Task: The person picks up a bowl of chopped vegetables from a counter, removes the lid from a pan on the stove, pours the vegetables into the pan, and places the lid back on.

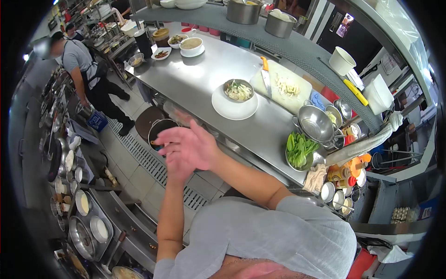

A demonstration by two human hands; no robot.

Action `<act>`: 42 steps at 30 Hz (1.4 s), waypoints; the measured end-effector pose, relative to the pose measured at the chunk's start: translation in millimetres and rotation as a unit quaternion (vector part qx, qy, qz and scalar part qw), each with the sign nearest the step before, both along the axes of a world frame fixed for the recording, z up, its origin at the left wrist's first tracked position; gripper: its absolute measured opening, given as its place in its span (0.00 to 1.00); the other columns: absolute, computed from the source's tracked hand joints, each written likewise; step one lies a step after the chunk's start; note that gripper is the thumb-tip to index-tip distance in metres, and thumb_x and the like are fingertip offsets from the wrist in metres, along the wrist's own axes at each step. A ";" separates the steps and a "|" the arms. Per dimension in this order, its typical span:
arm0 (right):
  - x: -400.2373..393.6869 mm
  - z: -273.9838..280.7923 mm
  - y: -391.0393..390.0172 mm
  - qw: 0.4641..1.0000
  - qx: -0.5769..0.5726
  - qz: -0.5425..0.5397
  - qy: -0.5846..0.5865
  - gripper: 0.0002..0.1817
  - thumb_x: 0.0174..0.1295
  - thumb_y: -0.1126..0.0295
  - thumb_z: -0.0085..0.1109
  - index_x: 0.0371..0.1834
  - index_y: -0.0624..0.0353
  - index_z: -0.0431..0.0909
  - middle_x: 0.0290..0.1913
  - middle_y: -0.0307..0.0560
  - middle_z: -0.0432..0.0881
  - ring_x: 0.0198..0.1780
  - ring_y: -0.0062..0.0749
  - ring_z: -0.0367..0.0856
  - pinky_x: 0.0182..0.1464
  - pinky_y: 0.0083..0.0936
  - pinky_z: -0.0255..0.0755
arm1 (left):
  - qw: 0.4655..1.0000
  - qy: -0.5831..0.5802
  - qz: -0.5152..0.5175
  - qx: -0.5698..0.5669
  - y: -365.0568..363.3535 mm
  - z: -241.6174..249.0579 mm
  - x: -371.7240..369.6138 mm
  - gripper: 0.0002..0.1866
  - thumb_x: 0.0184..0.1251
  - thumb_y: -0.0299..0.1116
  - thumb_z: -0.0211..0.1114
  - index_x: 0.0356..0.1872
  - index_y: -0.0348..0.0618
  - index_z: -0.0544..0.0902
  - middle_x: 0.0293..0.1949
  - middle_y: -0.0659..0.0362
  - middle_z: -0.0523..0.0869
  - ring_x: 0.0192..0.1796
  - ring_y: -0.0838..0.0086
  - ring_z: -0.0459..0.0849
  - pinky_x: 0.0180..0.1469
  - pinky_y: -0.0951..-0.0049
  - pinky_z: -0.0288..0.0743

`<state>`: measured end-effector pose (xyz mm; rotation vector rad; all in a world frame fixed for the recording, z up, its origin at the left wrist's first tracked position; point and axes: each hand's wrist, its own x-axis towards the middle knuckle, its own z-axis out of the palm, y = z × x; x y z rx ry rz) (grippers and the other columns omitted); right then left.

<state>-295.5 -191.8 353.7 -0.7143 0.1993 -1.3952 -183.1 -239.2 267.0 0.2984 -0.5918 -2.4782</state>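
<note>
My two hands meet in mid-air over the floor, left of the steel counter point(204, 79). My right hand point(204, 148) reaches in from the right with its fingers loosely spread, and no object shows in it. My left hand point(179, 165) comes up from below and overlaps it; its fingers look stretched out but are partly covered and slightly blurred. Behind the fingers is a dark-rimmed pot point(160, 125). On the counter, a bowl of pale shredded food point(238, 90) sits on a white plate point(234, 111).
An orange-handled knife point(266, 78) lies on a cutting board point(297, 83) with chopped pale pieces. Leafy greens point(301, 149) fill a bowl near a steel colander point(316, 122). A soup bowl point(191, 45) stands farther back. A co-worker point(83, 69) stands at left, beside racks of pans.
</note>
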 end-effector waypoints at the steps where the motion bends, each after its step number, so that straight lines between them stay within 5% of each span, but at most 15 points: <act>1: 6.2 10.4 -6.2 0.994 0.003 0.064 -0.084 0.42 0.74 0.34 0.34 0.66 0.66 0.73 0.61 0.56 0.79 0.58 0.45 0.81 0.56 0.40 0.77 | 0.998 0.045 -0.023 -0.024 12.3 20.2 -9.5 0.35 0.77 0.60 0.47 0.74 0.44 0.65 0.69 0.51 0.73 0.72 0.54 0.70 0.75 0.54 0.62; 4: 10.1 19.3 -43.3 0.986 -0.027 0.080 -0.143 0.44 0.73 0.33 0.32 0.68 0.67 0.70 0.64 0.61 0.76 0.58 0.50 0.80 0.55 0.42 0.78 | 0.958 0.248 -0.139 0.041 26.7 27.3 -36.7 0.36 0.76 0.59 0.48 0.66 0.35 0.73 0.62 0.45 0.79 0.69 0.45 0.72 0.76 0.48 0.61; 10: -15.3 13.1 -110.4 0.996 0.028 0.037 0.076 0.35 0.75 0.39 0.39 0.57 0.61 0.79 0.51 0.45 0.83 0.46 0.30 0.83 0.45 0.28 0.77 | 0.988 -0.026 -0.089 0.120 37.7 63.3 -61.7 0.41 0.76 0.67 0.37 0.63 0.35 0.76 0.57 0.46 0.83 0.65 0.56 0.78 0.72 0.51 0.66; 13: -26.5 11.4 -132.6 0.976 -0.007 -0.014 0.219 0.28 0.74 0.44 0.47 0.47 0.60 0.82 0.41 0.41 0.84 0.38 0.26 0.82 0.39 0.25 0.77 | 0.969 0.054 -0.128 0.206 34.0 37.9 -61.9 0.43 0.76 0.69 0.36 0.66 0.36 0.73 0.62 0.47 0.81 0.67 0.62 0.78 0.71 0.55 0.68; 16: -44.2 -9.1 -146.3 0.922 -0.049 -0.073 0.378 0.23 0.71 0.49 0.57 0.40 0.62 0.84 0.33 0.40 0.85 0.33 0.25 0.82 0.36 0.24 0.75 | 0.962 -0.207 -0.179 -0.027 37.7 37.6 -69.9 0.44 0.76 0.69 0.41 0.70 0.36 0.69 0.64 0.47 0.80 0.66 0.63 0.79 0.68 0.56 0.70; 19: -65.4 -68.8 -153.6 0.864 -0.037 -0.122 0.488 0.22 0.67 0.51 0.63 0.36 0.64 0.84 0.28 0.44 0.85 0.31 0.30 0.83 0.35 0.28 0.75 | 0.929 -0.190 -0.210 -0.237 31.0 56.4 -60.1 0.34 0.78 0.58 0.53 0.70 0.38 0.71 0.61 0.50 0.83 0.63 0.66 0.81 0.65 0.60 0.72; 23: -95.4 -154.7 -132.1 0.800 -0.025 -0.141 0.583 0.21 0.56 0.52 0.69 0.34 0.62 0.85 0.31 0.53 0.86 0.35 0.41 0.86 0.40 0.37 0.78 | 0.859 -0.297 -0.111 -0.402 -4.7 62.3 -53.4 0.27 0.72 0.39 0.66 0.67 0.37 0.74 0.54 0.53 0.86 0.55 0.67 0.85 0.59 0.63 0.77; 25: -114.8 -179.4 -125.8 0.720 -0.048 -0.116 0.682 0.20 0.56 0.54 0.69 0.35 0.62 0.84 0.32 0.53 0.86 0.37 0.43 0.86 0.41 0.38 0.77 | 0.827 -0.393 -0.001 -0.402 -11.8 54.0 -62.2 0.25 0.69 0.35 0.68 0.64 0.36 0.77 0.51 0.51 0.87 0.54 0.65 0.86 0.58 0.65 0.78; 29: -146.9 -249.9 -132.3 0.510 -0.232 -0.109 0.821 0.18 0.53 0.54 0.70 0.33 0.59 0.84 0.35 0.50 0.86 0.43 0.44 0.85 0.48 0.42 0.74 | 0.749 -0.397 -0.031 -0.530 -20.1 45.1 -75.3 0.28 0.66 0.34 0.70 0.66 0.38 0.75 0.52 0.54 0.87 0.54 0.70 0.84 0.58 0.68 0.76; 32: -170.2 -270.3 -131.4 0.380 -0.356 0.036 0.853 0.17 0.52 0.52 0.69 0.33 0.55 0.84 0.36 0.46 0.85 0.45 0.39 0.83 0.55 0.39 0.69 | 0.733 -0.384 -0.067 -0.557 -18.1 52.6 -90.5 0.28 0.65 0.36 0.70 0.65 0.38 0.76 0.52 0.52 0.87 0.54 0.67 0.85 0.59 0.67 0.76; 36: -169.9 -263.6 -121.1 0.401 -0.350 0.022 0.846 0.18 0.51 0.50 0.68 0.32 0.52 0.85 0.35 0.47 0.87 0.42 0.40 0.85 0.58 0.37 0.68 | 0.750 -0.317 -0.104 -0.571 -13.9 68.9 -116.9 0.27 0.64 0.37 0.72 0.63 0.38 0.78 0.54 0.50 0.86 0.56 0.62 0.85 0.61 0.65 0.76; 42: -174.4 -258.9 -125.7 0.435 -0.325 0.017 0.840 0.19 0.53 0.49 0.67 0.29 0.55 0.84 0.33 0.46 0.85 0.43 0.39 0.84 0.58 0.35 0.66 | 0.786 -0.125 -0.267 -0.543 -1.1 92.7 -161.0 0.31 0.72 0.45 0.60 0.68 0.34 0.72 0.63 0.44 0.79 0.64 0.55 0.78 0.67 0.62 0.69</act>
